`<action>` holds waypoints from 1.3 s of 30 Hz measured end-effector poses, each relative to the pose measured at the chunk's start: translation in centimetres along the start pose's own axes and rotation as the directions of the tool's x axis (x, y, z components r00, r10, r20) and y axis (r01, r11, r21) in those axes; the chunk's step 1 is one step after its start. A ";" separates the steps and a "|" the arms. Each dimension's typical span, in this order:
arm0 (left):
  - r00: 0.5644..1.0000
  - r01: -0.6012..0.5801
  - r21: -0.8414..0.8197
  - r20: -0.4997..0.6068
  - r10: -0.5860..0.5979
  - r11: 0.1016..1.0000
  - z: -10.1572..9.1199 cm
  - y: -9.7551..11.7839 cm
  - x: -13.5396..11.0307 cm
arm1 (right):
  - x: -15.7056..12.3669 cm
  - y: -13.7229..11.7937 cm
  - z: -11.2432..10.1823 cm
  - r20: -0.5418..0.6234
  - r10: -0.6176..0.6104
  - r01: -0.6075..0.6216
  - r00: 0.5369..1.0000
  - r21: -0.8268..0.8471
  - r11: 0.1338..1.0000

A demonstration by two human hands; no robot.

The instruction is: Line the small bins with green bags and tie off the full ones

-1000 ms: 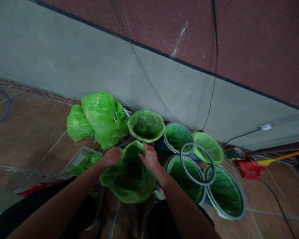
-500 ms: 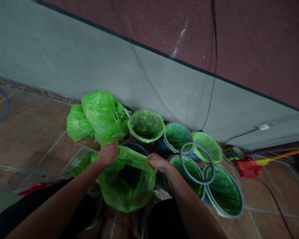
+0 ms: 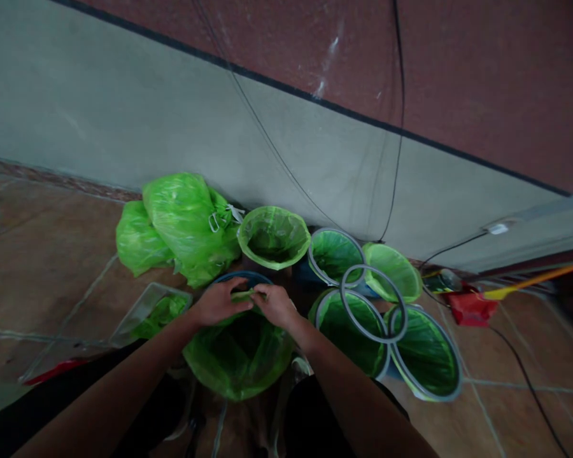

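Note:
A green translucent bin bag hangs open between my legs, its mouth facing up and its inside dark. Along the bag's far edge, my left hand pinches the rim between thumb and fingers. Close beside it, my right hand grips the same rim, so the two hands nearly meet. Behind them shows the curved blue rim of a bin, partly covered by my hands. What lies under the bag is hidden.
Filled, tied green bags lean on the wall. Several lined bins stand to the right, a loose grey ring across two of them. A clear tray holds green plastic at left. A red dustpan and cables lie at right.
My hands have moved inward from the bag's two sides to the middle of its far rim. The view has shifted slightly right.

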State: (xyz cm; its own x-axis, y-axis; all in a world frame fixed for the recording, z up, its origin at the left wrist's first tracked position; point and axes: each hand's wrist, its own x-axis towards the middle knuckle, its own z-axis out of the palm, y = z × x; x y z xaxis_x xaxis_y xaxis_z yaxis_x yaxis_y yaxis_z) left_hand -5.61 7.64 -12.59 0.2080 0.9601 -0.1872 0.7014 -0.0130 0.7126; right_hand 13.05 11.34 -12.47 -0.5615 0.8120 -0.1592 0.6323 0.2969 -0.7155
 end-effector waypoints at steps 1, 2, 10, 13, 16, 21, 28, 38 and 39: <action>1.000 0.006 0.033 0.030 -0.007 0.999 0.1 0.0 0.1 | -0.1 -0.1 0.1 -0.026 -0.014 0.014 1.000 0.018 1.000; 0.998 0.022 0.081 0.059 -0.027 0.996 0.2 0.0 0.1 | -0.1 -0.1 0.1 -0.049 -0.028 0.030 0.998 0.040 0.999; 0.966 0.150 0.344 0.148 -0.211 0.927 0.6 0.3 -0.2 | 0.0 -0.7 -1.1 -0.219 -0.022 0.060 0.976 0.167 0.984; 0.980 0.128 0.228 0.122 -0.159 0.965 0.4 0.0 -0.4 | 0.1 -0.5 -1.3 -0.236 0.026 0.010 0.971 0.148 0.989; 0.995 0.097 0.053 -0.018 -0.096 0.994 -0.1 -0.1 -0.1 | 0.1 0.0 -0.9 -0.222 0.063 -0.038 0.973 0.114 0.993; 0.992 0.122 -0.029 -0.034 -0.123 0.992 -1.1 0.1 0.6 | 0.4 0.4 -0.3 -0.194 0.091 -0.077 0.977 0.079 0.994; 0.964 0.236 0.050 -0.135 -0.228 0.970 -1.2 -1.9 0.5 | 0.3 3.1 -0.1 -0.088 0.201 -0.189 0.976 0.131 0.973; 0.917 0.381 0.010 -0.133 -0.377 0.924 -1.7 -6.0 4.2 | 2.9 6.9 0.2 -0.253 0.377 -0.368 0.891 0.084 0.926; 0.905 0.410 0.027 -0.136 -0.404 0.911 -1.7 -6.2 4.8 | 3.6 7.3 0.4 -0.265 0.384 -0.379 0.884 0.073 0.923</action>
State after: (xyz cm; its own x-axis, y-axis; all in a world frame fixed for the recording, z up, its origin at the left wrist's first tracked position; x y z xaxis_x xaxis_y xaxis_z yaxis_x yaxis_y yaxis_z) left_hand -10.13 12.84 -16.82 -0.1875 0.9119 -0.3651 0.7429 0.3748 0.5547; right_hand 15.40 16.28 -18.48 -0.1124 0.9654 -0.2353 0.7573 -0.0701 -0.6493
